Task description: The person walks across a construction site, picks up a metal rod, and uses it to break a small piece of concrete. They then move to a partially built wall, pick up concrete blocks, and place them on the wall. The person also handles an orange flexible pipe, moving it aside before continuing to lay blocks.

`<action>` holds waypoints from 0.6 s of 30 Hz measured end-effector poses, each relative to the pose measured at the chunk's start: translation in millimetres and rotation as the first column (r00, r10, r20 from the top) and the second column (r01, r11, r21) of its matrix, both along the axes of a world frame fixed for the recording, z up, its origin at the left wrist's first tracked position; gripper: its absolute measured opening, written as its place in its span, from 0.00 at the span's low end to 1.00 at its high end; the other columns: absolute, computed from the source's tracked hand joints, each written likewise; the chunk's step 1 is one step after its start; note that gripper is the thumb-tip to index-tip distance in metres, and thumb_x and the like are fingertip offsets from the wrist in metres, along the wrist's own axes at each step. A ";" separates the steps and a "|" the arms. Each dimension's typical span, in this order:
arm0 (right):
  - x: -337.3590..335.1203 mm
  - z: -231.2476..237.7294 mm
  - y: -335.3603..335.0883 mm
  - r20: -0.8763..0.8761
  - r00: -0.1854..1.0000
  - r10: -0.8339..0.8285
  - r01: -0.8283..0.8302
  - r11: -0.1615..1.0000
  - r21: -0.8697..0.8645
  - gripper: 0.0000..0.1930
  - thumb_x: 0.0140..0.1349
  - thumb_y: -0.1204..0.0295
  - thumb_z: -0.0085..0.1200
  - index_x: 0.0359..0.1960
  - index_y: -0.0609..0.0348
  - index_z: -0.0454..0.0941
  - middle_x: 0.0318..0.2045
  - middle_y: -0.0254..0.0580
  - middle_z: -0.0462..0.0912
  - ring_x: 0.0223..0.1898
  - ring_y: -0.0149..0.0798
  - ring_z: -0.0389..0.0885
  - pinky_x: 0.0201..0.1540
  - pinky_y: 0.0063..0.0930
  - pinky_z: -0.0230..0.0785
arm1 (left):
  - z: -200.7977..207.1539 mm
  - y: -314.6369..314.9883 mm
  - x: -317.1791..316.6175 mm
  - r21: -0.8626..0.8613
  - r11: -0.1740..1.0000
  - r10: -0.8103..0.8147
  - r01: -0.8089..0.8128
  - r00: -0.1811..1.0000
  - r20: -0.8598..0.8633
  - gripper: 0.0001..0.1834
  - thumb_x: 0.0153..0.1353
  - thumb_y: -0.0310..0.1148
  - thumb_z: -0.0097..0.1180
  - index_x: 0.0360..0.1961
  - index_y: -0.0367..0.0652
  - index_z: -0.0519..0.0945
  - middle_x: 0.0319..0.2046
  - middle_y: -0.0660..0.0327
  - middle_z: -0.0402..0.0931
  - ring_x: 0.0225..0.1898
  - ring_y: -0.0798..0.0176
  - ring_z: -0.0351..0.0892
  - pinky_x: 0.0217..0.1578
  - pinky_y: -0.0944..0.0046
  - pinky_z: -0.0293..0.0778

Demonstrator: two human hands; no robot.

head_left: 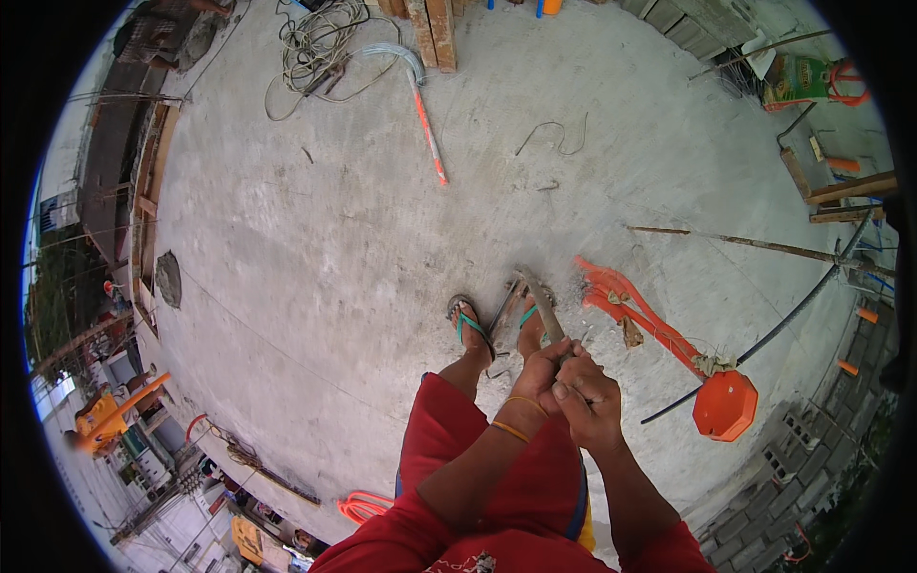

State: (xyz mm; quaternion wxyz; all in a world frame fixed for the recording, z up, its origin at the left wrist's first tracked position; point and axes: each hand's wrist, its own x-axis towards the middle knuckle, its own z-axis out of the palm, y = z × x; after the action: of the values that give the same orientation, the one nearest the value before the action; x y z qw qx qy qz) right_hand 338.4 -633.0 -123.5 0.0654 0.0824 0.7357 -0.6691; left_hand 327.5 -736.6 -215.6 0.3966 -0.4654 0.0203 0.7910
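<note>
Both my hands are closed around a thick grey-brown handle [545, 312], low in front of my red shorts. My left hand [541, 376] sits against my right hand [590, 393], their fingers close together on its near end. The handle slants away toward my right foot [531, 334], and its far end is just above or beside that foot. A thin dark bar [504, 307] shows between my feet near that far end; whether it is joined to the handle I cannot tell. My left foot [467, 323] stands on the concrete in a green-strapped flip-flop.
To the right, orange corrugated conduits [642, 310] run to an orange octagonal box [725, 406]. A rusty rod [731, 239] and a black pipe [798, 310] lie beyond. Farther off are tangled cable [320, 48], an orange-and-white bar [427, 129] and wooden posts [439, 36].
</note>
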 end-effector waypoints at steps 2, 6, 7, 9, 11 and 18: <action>2.0 1.6 -10.9 -0.003 1.000 -0.012 0.012 1.000 -0.001 0.13 0.62 0.81 0.58 0.21 0.61 0.71 0.23 0.36 0.73 0.28 0.36 0.72 0.65 0.39 0.62 | -8.0 -9.5 -1.9 0.097 0.993 -0.065 0.060 0.996 0.053 0.09 0.75 0.34 0.56 0.51 0.43 0.75 0.33 0.63 0.77 0.32 0.67 0.79 0.35 0.64 0.80; 8.1 -8.8 -45.6 -0.019 1.000 -0.023 0.024 1.000 0.010 0.12 0.58 0.84 0.59 0.20 0.61 0.71 0.24 0.37 0.74 0.29 0.37 0.73 0.56 0.39 0.66 | -20.7 -35.2 -3.5 0.045 0.978 -0.208 0.205 0.973 0.101 0.08 0.72 0.34 0.60 0.39 0.45 0.74 0.26 0.68 0.74 0.26 0.72 0.75 0.28 0.71 0.75; 12.1 -13.6 -56.5 -0.020 1.000 -0.017 0.017 1.000 0.008 0.12 0.57 0.85 0.60 0.20 0.61 0.71 0.24 0.37 0.74 0.29 0.38 0.73 0.53 0.38 0.67 | -21.1 -45.7 1.5 0.037 0.977 -0.212 0.209 0.969 0.129 0.10 0.72 0.35 0.60 0.37 0.45 0.73 0.26 0.67 0.73 0.25 0.71 0.73 0.26 0.70 0.73; 25.1 -18.9 -85.1 -0.058 0.998 -0.011 0.015 0.998 0.068 0.12 0.55 0.85 0.61 0.19 0.60 0.71 0.24 0.37 0.75 0.30 0.39 0.74 0.46 0.37 0.68 | -23.8 -71.1 9.3 0.083 0.973 -0.227 0.217 0.961 0.158 0.13 0.71 0.37 0.60 0.34 0.46 0.70 0.25 0.66 0.71 0.22 0.69 0.70 0.23 0.68 0.70; 42.4 -23.9 -108.8 -0.075 0.997 -0.011 0.018 0.996 0.088 0.13 0.54 0.85 0.62 0.19 0.60 0.71 0.24 0.37 0.75 0.30 0.40 0.75 0.42 0.36 0.68 | -25.2 -94.7 24.9 0.110 0.971 -0.227 0.211 0.959 0.167 0.13 0.71 0.36 0.61 0.33 0.47 0.69 0.25 0.66 0.70 0.21 0.70 0.69 0.22 0.68 0.70; 51.1 -14.3 -132.4 -0.050 0.998 0.028 -0.020 0.989 0.145 0.13 0.56 0.85 0.63 0.20 0.61 0.71 0.24 0.39 0.75 0.31 0.41 0.76 0.39 0.34 0.70 | -17.0 -110.6 32.8 0.076 0.959 -0.278 0.272 0.956 0.090 0.12 0.72 0.37 0.60 0.34 0.48 0.71 0.24 0.69 0.71 0.23 0.71 0.71 0.24 0.69 0.72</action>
State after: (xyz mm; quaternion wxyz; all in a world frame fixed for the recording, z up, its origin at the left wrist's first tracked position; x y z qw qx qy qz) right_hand 389.5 -765.3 -137.8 0.0483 0.0607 0.7846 -0.6151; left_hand 360.3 -847.2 -232.6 0.5177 -0.4845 0.0402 0.7040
